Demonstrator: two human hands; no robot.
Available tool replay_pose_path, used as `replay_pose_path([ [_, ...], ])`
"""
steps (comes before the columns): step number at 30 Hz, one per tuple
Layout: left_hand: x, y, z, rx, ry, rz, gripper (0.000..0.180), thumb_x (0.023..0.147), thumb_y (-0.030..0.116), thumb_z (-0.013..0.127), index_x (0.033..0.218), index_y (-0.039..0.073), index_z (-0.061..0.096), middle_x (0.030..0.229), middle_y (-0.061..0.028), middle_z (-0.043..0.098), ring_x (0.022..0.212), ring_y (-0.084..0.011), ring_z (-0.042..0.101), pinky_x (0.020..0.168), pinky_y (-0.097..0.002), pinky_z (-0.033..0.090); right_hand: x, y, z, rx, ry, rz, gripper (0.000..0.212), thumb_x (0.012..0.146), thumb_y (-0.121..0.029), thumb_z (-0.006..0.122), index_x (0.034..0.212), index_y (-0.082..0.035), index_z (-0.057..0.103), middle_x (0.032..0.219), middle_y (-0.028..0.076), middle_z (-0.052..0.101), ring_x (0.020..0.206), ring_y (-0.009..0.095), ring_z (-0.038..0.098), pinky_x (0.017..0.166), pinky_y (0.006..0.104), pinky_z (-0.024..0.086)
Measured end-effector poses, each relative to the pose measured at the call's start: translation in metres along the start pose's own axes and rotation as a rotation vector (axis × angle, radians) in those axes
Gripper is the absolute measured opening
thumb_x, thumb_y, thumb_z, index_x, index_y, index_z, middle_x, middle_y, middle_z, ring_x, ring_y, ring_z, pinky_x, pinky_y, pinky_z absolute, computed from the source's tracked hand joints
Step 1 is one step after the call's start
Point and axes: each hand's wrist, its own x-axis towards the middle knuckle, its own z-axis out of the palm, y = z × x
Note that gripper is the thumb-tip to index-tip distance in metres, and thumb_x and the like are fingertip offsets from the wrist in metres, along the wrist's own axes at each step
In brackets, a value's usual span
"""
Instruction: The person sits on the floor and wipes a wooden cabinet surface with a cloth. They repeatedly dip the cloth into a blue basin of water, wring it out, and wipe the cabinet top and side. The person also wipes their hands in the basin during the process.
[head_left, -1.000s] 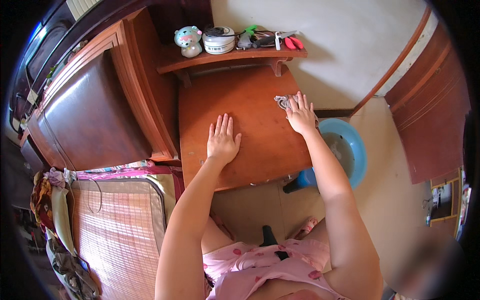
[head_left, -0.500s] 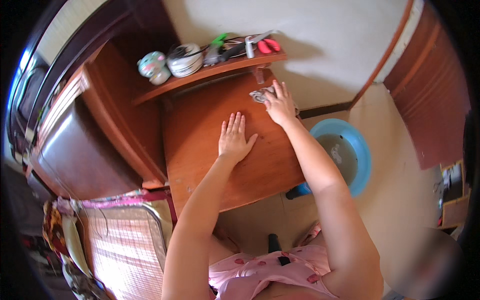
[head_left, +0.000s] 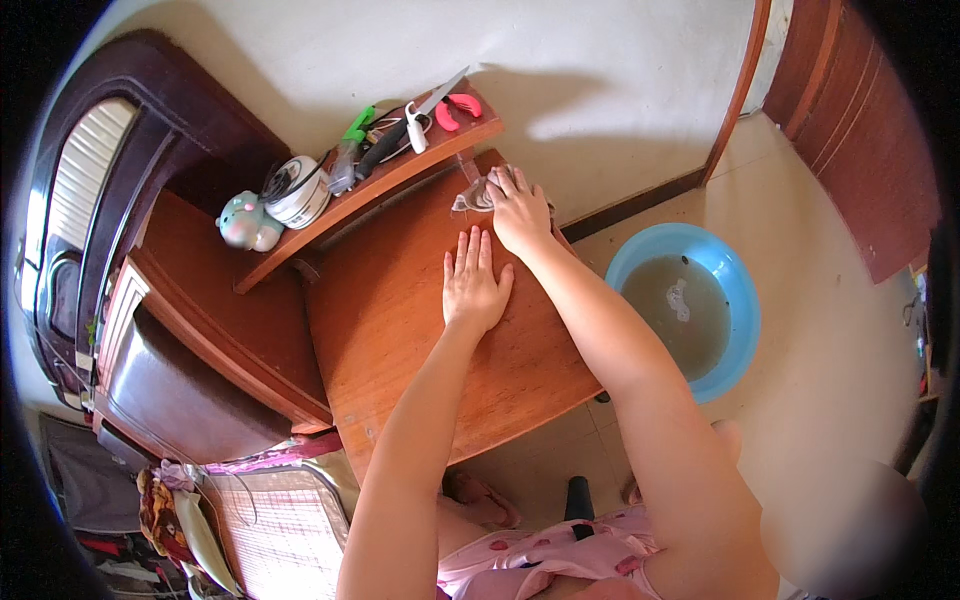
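Observation:
My left hand (head_left: 475,294) lies flat on the reddish-brown wooden tabletop (head_left: 400,375), fingers stretched out and nothing in them. Farther off, by the tabletop's back right corner, my right hand (head_left: 520,213) presses down on a crumpled greyish cloth (head_left: 474,197). The cloth sticks out on the left of the fingers, and the rest of it is hidden beneath the hand.
Above the table's back edge, a shelf (head_left: 395,172) carries scissors (head_left: 440,95), a pink-red tool (head_left: 458,108), a white coil (head_left: 303,195) and a pastel figurine (head_left: 246,222). A blue basin (head_left: 745,310) of murky water stands on the floor at right. At left is a brown cabinet (head_left: 215,290).
My view has turned, so the shelf and table appear shifted left and tilted. On the tabletop, my right hand and the cloth stay near the back right corner. My left hand remains flat.

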Motion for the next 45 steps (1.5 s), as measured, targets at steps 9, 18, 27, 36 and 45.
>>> replay_pose_path([
  [9,0.0,0.002,-0.001,0.027,-0.016,0.001,0.067,0.098,0.043,0.037,0.15,0.004,0.021,0.159,-0.0103,0.017,0.148,-0.0249,0.01,0.12,-0.0417,0.008,0.044,0.024,0.024,0.104,-0.104,-0.038,0.032,0.092,-0.022,0.048,0.117,-0.013,0.067,0.145,0.002,0.047,0.137,0.028,0.038,0.097,0.0535,0.04],
  [18,0.001,0.004,0.003,0.042,-0.003,0.015,0.067,0.098,0.042,0.038,0.151,0.005,0.021,0.159,-0.0104,0.017,0.148,-0.0254,0.011,0.12,-0.0423,0.009,0.072,0.035,0.043,0.114,-0.058,-0.068,0.029,0.089,-0.02,0.051,0.107,-0.01,0.072,0.137,0.003,0.055,0.128,0.024,0.048,0.092,0.0454,0.047],
  [27,0.001,0.003,0.002,0.036,-0.018,0.005,0.066,0.098,0.043,0.037,0.151,0.006,0.021,0.159,-0.0084,0.016,0.148,-0.0241,0.01,0.12,-0.0422,0.01,0.079,0.03,0.049,0.098,-0.048,-0.036,0.026,0.088,-0.018,0.052,0.101,-0.01,0.073,0.126,0.003,0.062,0.115,0.026,0.057,0.085,0.0433,0.053],
  [36,0.0,0.001,0.002,0.022,0.021,0.003,0.068,0.097,0.044,0.04,0.151,0.007,0.023,0.159,-0.0084,0.017,0.148,-0.0235,0.012,0.12,-0.0421,0.011,0.033,0.036,0.019,0.099,0.069,-0.146,0.026,0.085,-0.016,0.054,0.104,-0.012,0.07,0.125,-0.002,0.061,0.108,0.025,0.059,0.081,0.0411,0.054],
  [45,0.0,0.0,0.001,-0.008,0.029,-0.012,0.069,0.096,0.047,0.039,0.151,0.007,0.023,0.158,-0.0108,0.021,0.148,-0.0233,0.012,0.12,-0.0418,0.009,-0.004,0.026,-0.027,0.159,0.055,-0.271,0.028,0.078,-0.005,0.057,0.101,-0.011,0.072,0.116,0.002,0.066,0.1,0.026,0.059,0.088,0.0373,0.049],
])
